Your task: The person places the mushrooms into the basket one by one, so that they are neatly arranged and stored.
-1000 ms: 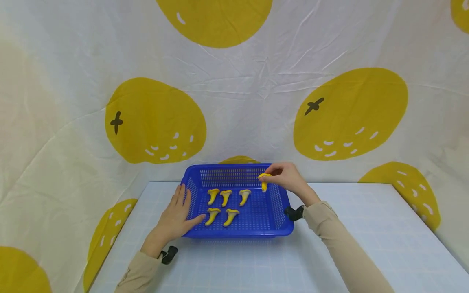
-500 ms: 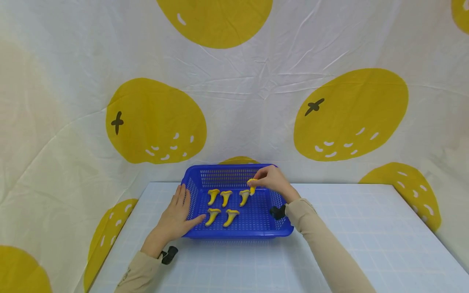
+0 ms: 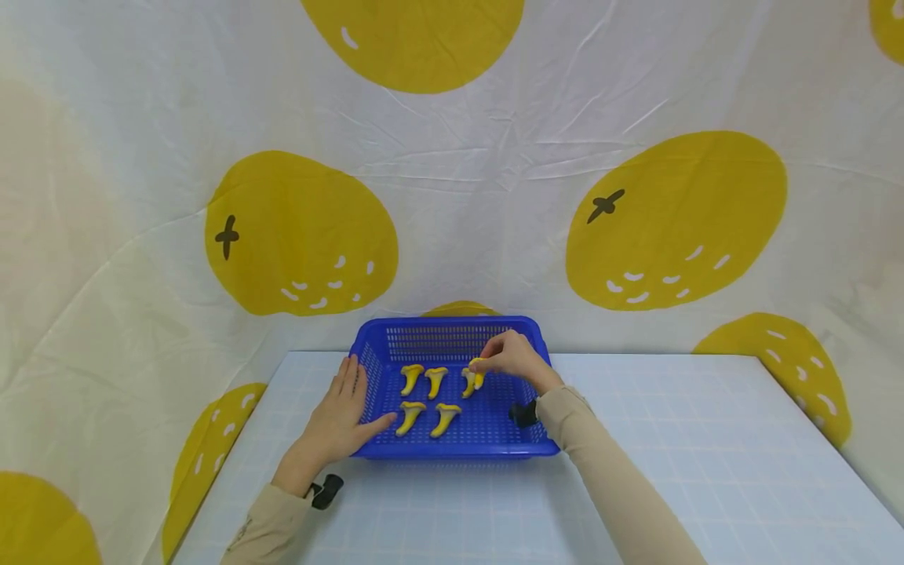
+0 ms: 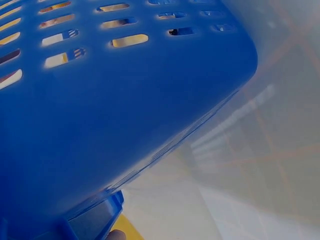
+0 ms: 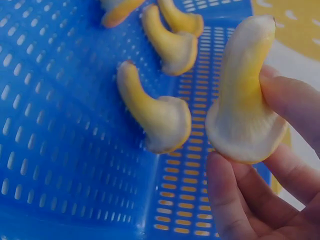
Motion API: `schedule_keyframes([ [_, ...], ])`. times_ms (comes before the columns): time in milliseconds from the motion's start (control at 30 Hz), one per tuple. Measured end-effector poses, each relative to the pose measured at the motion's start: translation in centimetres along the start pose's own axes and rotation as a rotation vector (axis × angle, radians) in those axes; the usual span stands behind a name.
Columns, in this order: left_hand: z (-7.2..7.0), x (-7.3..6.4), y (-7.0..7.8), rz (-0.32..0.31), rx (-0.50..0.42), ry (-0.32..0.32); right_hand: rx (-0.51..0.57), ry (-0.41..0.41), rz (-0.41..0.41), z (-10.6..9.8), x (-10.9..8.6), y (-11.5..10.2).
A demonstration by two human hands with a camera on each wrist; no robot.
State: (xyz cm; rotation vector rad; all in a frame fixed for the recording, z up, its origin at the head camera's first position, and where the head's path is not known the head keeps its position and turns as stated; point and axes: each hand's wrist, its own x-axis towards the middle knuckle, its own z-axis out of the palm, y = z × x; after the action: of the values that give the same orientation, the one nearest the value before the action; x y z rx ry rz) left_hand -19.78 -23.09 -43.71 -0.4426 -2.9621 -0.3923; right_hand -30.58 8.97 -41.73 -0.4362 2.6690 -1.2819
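Observation:
A blue perforated plastic basket [image 3: 487, 450] sits on the table, with several yellow mushrooms with pale stems on its floor in two rows. My right hand [image 3: 514, 355] pinches another mushroom [image 5: 245, 92] between thumb and fingers, stem up in the right wrist view. In the head view it overlaps the rightmost back-row mushroom [image 3: 468, 382]. My left hand [image 3: 337, 416] rests on the basket's left rim with straight fingers, its thumb reaching toward the front mushroom [image 3: 410, 418] over the near left corner. The left wrist view is mostly filled by the basket's outer wall [image 4: 115, 110].
Pale checked cloth [image 3: 692, 447] covers the table. Behind stands a white curtain [image 3: 480, 220] printed with big yellow fruit. A black wrist camera [image 3: 523, 413] on the right sleeve hangs over the basket's right side.
My right hand has moved left and lower into the basket, carrying its mushroom from the right end toward the back row. The left hand has stayed on the rim.

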Motion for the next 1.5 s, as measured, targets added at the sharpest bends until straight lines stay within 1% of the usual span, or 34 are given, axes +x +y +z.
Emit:
schedule_keyframes([
  [133,0.0,-0.1,0.0,-0.003,0.000,-0.001,-0.012,-0.030,0.011,0.4,0.0,0.2],
  [267,0.0,-0.1,0.1,-0.004,-0.002,0.001,-0.054,-0.073,0.000,0.5,0.0,0.5],
  [367,-0.1,0.0,0.1,-0.003,-0.007,0.002,-0.079,-0.118,-0.014,0.5,0.1,0.9],
  [500,-0.1,0.0,0.1,-0.001,-0.006,0.000,-0.071,-0.180,-0.029,0.6,0.3,1.4],
  [633,0.0,0.1,0.0,0.001,-0.002,-0.002,-0.078,-0.251,-0.036,0.7,0.3,1.5],
  [767,0.0,0.1,0.0,0.001,0.000,-0.001,-0.107,-0.304,-0.058,0.8,0.3,1.5],
  [1000,-0.1,0.0,0.0,0.000,-0.004,0.002,-0.160,-0.334,-0.123,0.9,0.2,1.4],
  [1133,0.0,0.1,0.0,0.000,-0.005,-0.001,-0.174,-0.369,-0.141,1.0,0.2,1.4],
  [1300,0.0,0.1,0.0,0.000,0.000,-0.002,-0.170,-0.403,-0.119,1.0,0.2,1.4],
  [1500,0.1,0.1,-0.2,-0.003,0.000,-0.006,-0.174,-0.416,-0.058,1.0,0.2,1.3],
])
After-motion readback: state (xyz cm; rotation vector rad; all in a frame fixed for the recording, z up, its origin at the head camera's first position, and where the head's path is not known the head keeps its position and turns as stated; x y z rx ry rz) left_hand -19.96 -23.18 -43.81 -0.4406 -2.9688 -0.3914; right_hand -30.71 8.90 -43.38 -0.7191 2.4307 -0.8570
